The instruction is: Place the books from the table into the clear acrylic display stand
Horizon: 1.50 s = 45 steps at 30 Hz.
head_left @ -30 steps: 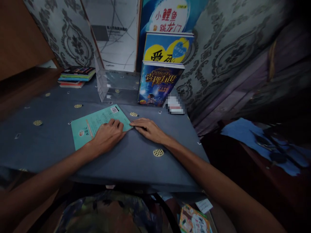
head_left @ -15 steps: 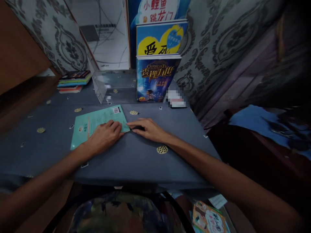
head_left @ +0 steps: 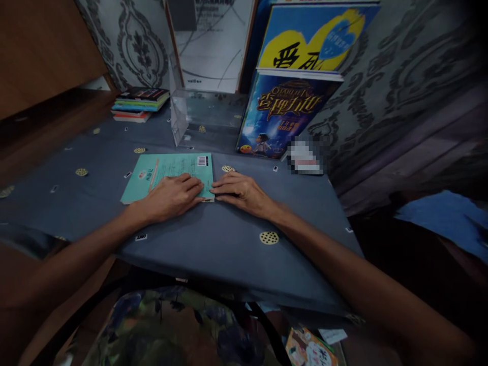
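A teal paperback book (head_left: 179, 165) lies back cover up on the cloth-covered table, its barcode at the far right corner. Across its near right part rests my left hand (head_left: 173, 195), open, palm down, with the thumb by the near edge. My right hand (head_left: 244, 193) is at the book's right edge; its outstretched fingertips touch the near right corner. The fingers of this hand are slightly apart, with the thumb lower. A thin strip of pages shows at that corner between the two hands.
Behind the book stands a clear acrylic holder (head_left: 179, 119). Upright books with a blue front cover (head_left: 282, 117) lean to its right. A small stack of books (head_left: 141, 104) lies at the back left. A blurred-out item (head_left: 307, 157) sits at the right. Below the table edge is another book (head_left: 310, 351).
My view has shifted, so the table items appear farther right. The book's near edge now lies more level before me. My right fingers have drawn closer together at its corner.
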{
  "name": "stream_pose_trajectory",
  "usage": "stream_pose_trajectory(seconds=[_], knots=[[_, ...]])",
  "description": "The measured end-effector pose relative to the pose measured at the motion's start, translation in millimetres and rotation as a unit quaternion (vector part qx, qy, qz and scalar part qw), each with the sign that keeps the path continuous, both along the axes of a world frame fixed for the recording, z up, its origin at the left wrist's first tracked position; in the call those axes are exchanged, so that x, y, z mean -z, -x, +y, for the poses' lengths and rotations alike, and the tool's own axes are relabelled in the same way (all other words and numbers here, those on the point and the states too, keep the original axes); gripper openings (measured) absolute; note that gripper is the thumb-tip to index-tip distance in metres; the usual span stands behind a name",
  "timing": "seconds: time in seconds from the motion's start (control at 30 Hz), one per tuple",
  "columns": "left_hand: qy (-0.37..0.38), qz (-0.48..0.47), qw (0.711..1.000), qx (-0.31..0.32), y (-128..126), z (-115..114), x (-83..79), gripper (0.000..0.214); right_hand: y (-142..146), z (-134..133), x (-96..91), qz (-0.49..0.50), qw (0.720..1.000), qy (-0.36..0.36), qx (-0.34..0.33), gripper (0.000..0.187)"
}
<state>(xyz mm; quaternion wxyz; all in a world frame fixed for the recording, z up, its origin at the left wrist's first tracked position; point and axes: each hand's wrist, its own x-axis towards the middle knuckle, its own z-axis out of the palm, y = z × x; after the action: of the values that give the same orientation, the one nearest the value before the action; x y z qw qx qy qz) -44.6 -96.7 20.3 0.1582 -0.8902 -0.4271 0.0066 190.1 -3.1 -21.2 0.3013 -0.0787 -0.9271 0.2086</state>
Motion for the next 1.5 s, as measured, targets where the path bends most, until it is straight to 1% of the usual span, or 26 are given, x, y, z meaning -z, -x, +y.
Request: stream_pose_trajectory(seconds=[0.23,0.43,0.63,0.93,1.1,1.2,1.37,1.5], knots=[[-0.001,0.003,1.000,-0.009,-0.3,0.3,3.4,0.038,2.6,1.1,3.0,0.032,0.999,-0.014,-0.005,0.022],[0.000,0.009,1.000,-0.019,-2.9,-1.0,3.8,0.037,1.2,0.0,0.1,0.029,1.000,0.005,-0.011,0.022],[-0.003,0.022,0.999,-0.025,-3.5,-1.3,3.9,0.039,0.5,-0.7,0.3,0.018,1.000,0.005,-0.004,0.022],[0.017,-0.008,0.999,-0.029,-2.4,-1.0,4.2,0.036,-1.1,0.8,-3.6,-0.006,1.000,-0.022,-0.012,0.023],[0.009,0.006,1.000,-0.023,-2.4,-0.8,3.8,0.039,-1.5,-1.0,-6.6,-0.028,0.999,-0.035,-0.005,0.024],[0.003,0.013,1.000,-0.024,-3.0,-0.9,2.8,0.039,-0.4,-2.1,-6.5,-0.024,0.999,-0.043,0.003,0.024],[0.011,0.014,0.999,-0.027,-4.0,-1.3,0.9,0.035,1.3,-3.4,-7.6,-0.011,0.999,-0.053,-0.005,0.027],[0.017,0.003,0.999,-0.031,-4.3,-1.8,0.8,0.036,1.1,-4.8,-9.2,-0.017,0.999,-0.047,-0.002,0.027]])
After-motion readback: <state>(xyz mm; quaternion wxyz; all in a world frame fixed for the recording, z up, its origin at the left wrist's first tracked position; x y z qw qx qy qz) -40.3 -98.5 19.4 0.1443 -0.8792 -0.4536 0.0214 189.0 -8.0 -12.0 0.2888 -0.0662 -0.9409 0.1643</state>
